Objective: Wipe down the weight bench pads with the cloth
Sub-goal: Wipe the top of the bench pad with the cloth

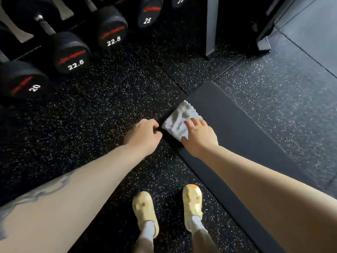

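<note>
Floor [109, 110]: black rubber w/ white flecks, carries everything here.

Pad [242, 128]: long black bench pad running diag from upper centre to lower R, far end near centre of view. Only one pad visible; can't tell if bench has others.

Dumbbells [73, 53]: row on rack along upper L, marked 20 / 22.5 / 25, well apart from pad. Not part of task.

Shoes [192, 203]: yellow, on floor just beside pad's L edge, bottom centre.

Cloth [179, 118]: white, rumpled, lying on pad at its L edge, near the far-end corner, part draped over the edge.

R hand [199, 136]: flat on the cloth, fingers spread fairly straight, pressing it to the pad. Not clenched round it.

L hand [144, 134]: just beside pad's L edge, fingers curled in. Fingertips sit at cloth's hanging corner/pad side, too dark to tell if they pinch anything. Hands close together, not touching.

Step, my read: wiping underway at far-end L edge. Most of pad toward lower R looks not yet covered, though no wet trail visible to confirm.

Next move prob needs: keep palm pressure, sweep cloth across pad width then work down its length toward lower R; L hand steady the edge or tuck draped bit so cloth doesn't slide off.
</note>
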`<action>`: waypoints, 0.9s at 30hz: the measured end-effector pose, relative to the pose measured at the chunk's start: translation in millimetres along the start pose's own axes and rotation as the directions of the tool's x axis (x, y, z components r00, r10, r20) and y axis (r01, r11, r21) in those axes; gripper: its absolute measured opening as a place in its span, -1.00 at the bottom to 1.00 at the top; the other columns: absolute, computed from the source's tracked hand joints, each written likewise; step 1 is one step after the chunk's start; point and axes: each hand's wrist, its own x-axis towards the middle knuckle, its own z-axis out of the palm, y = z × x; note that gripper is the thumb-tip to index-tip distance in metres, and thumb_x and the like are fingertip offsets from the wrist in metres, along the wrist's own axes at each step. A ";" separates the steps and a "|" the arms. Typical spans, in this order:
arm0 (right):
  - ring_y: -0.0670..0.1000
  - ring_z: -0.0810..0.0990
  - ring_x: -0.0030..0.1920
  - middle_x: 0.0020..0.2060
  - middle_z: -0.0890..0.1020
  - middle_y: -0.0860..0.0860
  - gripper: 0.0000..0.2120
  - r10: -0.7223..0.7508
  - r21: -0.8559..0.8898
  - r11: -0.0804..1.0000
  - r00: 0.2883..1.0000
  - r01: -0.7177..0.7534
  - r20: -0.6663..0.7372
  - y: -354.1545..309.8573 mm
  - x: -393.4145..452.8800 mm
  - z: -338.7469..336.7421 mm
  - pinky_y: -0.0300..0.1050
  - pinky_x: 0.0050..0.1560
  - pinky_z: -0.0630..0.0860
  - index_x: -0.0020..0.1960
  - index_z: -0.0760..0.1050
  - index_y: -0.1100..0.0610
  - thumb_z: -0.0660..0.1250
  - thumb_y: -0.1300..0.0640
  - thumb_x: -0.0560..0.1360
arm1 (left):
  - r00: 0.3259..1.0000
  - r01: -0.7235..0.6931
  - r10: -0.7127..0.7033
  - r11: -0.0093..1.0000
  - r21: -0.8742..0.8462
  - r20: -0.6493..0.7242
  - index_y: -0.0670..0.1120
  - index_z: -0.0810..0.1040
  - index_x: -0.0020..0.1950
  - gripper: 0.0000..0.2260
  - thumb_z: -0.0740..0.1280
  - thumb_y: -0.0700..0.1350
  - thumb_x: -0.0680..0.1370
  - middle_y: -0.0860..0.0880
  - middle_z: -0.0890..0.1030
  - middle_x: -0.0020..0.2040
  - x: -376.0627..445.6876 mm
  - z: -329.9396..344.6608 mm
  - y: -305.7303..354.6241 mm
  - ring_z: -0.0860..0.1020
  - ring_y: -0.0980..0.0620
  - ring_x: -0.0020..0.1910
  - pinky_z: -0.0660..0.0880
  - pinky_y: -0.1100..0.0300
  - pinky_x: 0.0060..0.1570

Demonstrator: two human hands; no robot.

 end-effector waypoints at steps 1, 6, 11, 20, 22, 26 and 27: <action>0.15 0.12 0.50 0.50 0.20 0.08 -0.37 -0.010 -0.010 1.000 1.000 0.010 -0.014 0.4 9.7 9.3 0.05 0.42 0.22 0.52 0.11 0.04 0.22 -0.15 0.55 | 1.000 0.005 -0.005 1.000 -0.003 0.022 0.08 0.48 0.26 -0.73 0.22 0.01 0.57 0.03 0.46 0.26 5.0 11.7 -8.9 0.49 -0.04 0.12 0.46 0.05 0.06; 0.22 -0.24 0.54 0.56 -0.23 0.03 -0.14 -0.012 -0.010 1.000 0.998 0.011 -0.065 -8.8 58.9 42.9 0.47 0.38 -0.05 0.54 -0.09 -0.20 0.24 -0.42 0.40 | 0.999 0.017 -0.009 0.989 -0.145 0.053 0.06 0.39 0.38 -0.67 0.19 -0.02 0.61 0.03 0.37 0.37 28.9 49.6 -41.5 0.45 0.03 0.11 0.42 0.09 0.09; 0.18 -0.15 0.56 0.58 -0.04 0.00 -0.46 0.040 0.063 0.997 0.991 -0.032 -0.128 2.1 58.6 91.1 0.46 0.40 -0.05 0.51 0.09 -0.19 0.12 -0.21 0.56 | 0.997 -0.061 0.073 0.947 -0.315 0.026 0.03 0.14 0.54 -0.56 0.09 -0.07 0.66 0.02 0.07 0.56 62.3 72.4 -25.6 0.19 0.02 0.47 0.18 0.09 0.38; 0.18 0.00 0.56 0.55 0.15 0.14 -0.39 0.269 0.108 0.963 0.926 -0.249 -0.265 56.3 -35.2 145.2 0.14 0.52 -0.06 0.55 0.13 0.07 0.06 -0.13 0.56 | 0.954 -0.300 0.293 0.930 0.211 0.061 -0.05 -0.24 0.56 -0.44 -0.08 0.10 0.65 -0.04 -0.27 0.56 107.1 129.5 7.9 -0.27 -0.01 0.54 -0.23 0.02 0.48; 0.20 -0.04 0.56 0.56 0.07 0.14 -0.36 0.377 0.147 0.926 0.884 -0.349 -0.276 62.8 -18.7 138.1 0.14 0.52 -0.13 0.57 0.04 0.06 -0.04 -0.20 0.57 | 0.952 -0.283 0.305 0.910 0.305 -0.028 -0.06 -0.26 0.56 -0.40 -0.11 0.16 0.63 -0.07 -0.25 0.57 104.4 144.4 4.5 -0.23 -0.05 0.54 -0.24 -0.02 0.47; 0.19 -0.19 0.56 0.57 -0.09 0.12 -0.37 0.502 0.310 0.854 0.816 -0.417 -0.285 68.8 49.5 112.1 0.15 0.52 -0.24 0.59 -0.10 0.05 -0.01 -0.17 0.62 | 0.914 -0.278 0.353 0.904 0.325 -0.201 -0.11 0.01 0.57 -0.42 -0.12 0.15 0.61 -0.13 0.05 0.57 102.7 157.0 1.8 0.06 -0.12 0.54 -0.03 -0.08 0.46; 0.18 -0.19 0.56 0.58 -0.09 0.11 -0.37 0.498 0.326 0.855 0.814 -0.404 -0.299 69.7 64.0 106.3 0.14 0.52 -0.24 0.59 -0.10 0.06 0.03 -0.14 0.62 | 0.909 -0.277 0.356 0.905 0.324 -0.216 -0.11 0.02 0.57 -0.43 -0.11 0.13 0.61 -0.12 0.06 0.57 103.1 159.1 0.2 0.06 -0.11 0.54 -0.02 -0.08 0.47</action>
